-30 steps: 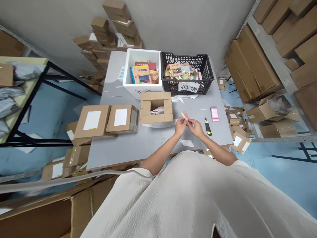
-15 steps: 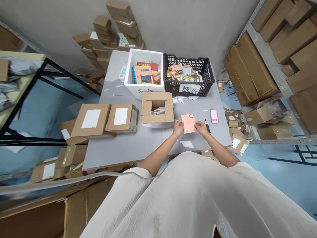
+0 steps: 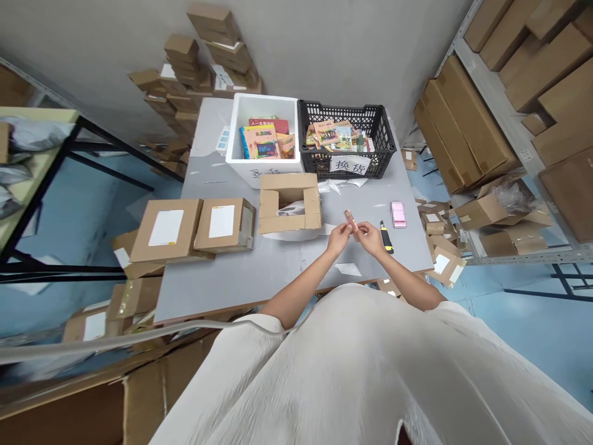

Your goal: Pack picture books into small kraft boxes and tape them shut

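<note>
A small pink book (image 3: 350, 218) is held between both hands above the grey table, turned so that its narrow edge shows. My left hand (image 3: 340, 237) is closed on its left side. My right hand (image 3: 369, 237) grips it from the right, fingers wrapped near the lower end. Just right of that hand lies a black and yellow utility knife (image 3: 386, 237). Beyond my hands, to the left, stands an opened cardboard box (image 3: 290, 227) with its flaps partly folded in and clear plastic inside.
A white foam box (image 3: 266, 167) and a black plastic crate (image 3: 389, 148) with books stand at the back. Two labelled closed cartons (image 3: 149, 213) are on the left. A phone (image 3: 398, 214) lies on the right of the table (image 3: 222, 284). Loaded shelves (image 3: 509, 86) rise at right.
The book has turned from showing its back cover flat to standing edge-on. Both hands have come closer together around it. The view has shifted slightly.
</note>
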Demonstrator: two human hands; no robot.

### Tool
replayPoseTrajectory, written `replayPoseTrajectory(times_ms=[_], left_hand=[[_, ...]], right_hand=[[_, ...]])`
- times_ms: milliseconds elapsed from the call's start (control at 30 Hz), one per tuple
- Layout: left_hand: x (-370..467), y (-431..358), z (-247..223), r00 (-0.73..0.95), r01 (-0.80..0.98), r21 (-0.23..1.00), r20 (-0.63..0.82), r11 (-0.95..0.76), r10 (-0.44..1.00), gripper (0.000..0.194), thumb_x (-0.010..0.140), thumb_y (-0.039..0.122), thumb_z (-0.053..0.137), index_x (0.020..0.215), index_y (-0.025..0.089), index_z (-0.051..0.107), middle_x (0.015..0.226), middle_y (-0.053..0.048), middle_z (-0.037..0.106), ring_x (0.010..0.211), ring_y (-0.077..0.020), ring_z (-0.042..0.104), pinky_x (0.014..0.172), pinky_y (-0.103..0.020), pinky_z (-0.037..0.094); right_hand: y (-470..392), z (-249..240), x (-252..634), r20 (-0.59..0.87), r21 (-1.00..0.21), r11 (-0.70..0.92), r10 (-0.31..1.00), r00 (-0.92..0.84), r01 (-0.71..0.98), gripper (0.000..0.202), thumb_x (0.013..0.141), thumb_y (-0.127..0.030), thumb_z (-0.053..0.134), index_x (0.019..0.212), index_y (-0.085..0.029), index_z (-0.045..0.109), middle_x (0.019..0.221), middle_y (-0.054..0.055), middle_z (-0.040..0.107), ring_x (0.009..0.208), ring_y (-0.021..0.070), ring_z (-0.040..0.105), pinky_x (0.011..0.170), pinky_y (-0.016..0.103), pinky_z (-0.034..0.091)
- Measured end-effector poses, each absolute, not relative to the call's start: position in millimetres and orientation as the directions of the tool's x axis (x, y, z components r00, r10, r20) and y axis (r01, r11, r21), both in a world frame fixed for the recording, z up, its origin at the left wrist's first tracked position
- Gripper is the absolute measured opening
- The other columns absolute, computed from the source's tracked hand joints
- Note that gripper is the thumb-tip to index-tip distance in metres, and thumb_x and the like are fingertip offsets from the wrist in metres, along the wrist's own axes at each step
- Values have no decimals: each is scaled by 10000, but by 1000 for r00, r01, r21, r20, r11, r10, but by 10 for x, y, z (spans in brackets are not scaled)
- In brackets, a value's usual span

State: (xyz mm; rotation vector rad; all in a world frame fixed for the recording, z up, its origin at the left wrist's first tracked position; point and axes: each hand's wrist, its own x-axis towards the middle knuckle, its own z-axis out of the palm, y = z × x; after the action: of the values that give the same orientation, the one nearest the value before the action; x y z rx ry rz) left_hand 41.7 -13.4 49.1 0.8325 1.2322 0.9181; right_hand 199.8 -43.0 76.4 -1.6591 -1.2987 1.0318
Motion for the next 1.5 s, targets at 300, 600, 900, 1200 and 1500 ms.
replayPoseTrajectory(times_ms=[300,600,900,1200,1500], left_hand=[[308,-91,541,-17,-318,844,-461,432,887,288,881,473,867,875,204,764,875,-64,836,873,-234,796,858,-366,643],[276,-122,540,-22,-330,807,-525,489,851,291,824,467,864,879,198,769,930,-77,852,872,-236,799,831,-360,638],[244,-130,588,79,-195,825,-526,530,847,335,806,511,910,901,225,763,966,-73,859,925,-241,802,837,-344,614],[248,-136,614,69,-21,891,-451,453,890,458,726,586,993,877,228,752,728,-35,766,690,-204,727,694,-319,540],[26,45,888,-113,-59,949,-316,311,942,539,686,610,1003,977,209,792,676,-3,736,649,-181,679,667,-312,522]], right_hand=[[-448,622,2046,-25,-858,-9,999,-24,513,303,936,-306,665,1175,-244,840,1257,115,833,1159,288,743,1119,464,583],[-418,505,2245,-401,-886,-398,915,37,238,354,850,-449,766,1100,-199,787,886,41,794,853,222,734,838,351,616],[-386,665,2257,-411,-908,-418,900,147,19,489,709,-568,943,1007,-222,768,835,26,810,752,176,695,683,283,563],[-197,798,2390,-393,-916,-400,901,187,4,523,727,-594,937,1066,-218,806,884,51,830,810,218,729,764,353,619],[301,948,2247,-290,-957,-290,952,-94,14,596,782,-469,847,1321,-223,787,819,-16,773,772,195,735,697,302,572]])
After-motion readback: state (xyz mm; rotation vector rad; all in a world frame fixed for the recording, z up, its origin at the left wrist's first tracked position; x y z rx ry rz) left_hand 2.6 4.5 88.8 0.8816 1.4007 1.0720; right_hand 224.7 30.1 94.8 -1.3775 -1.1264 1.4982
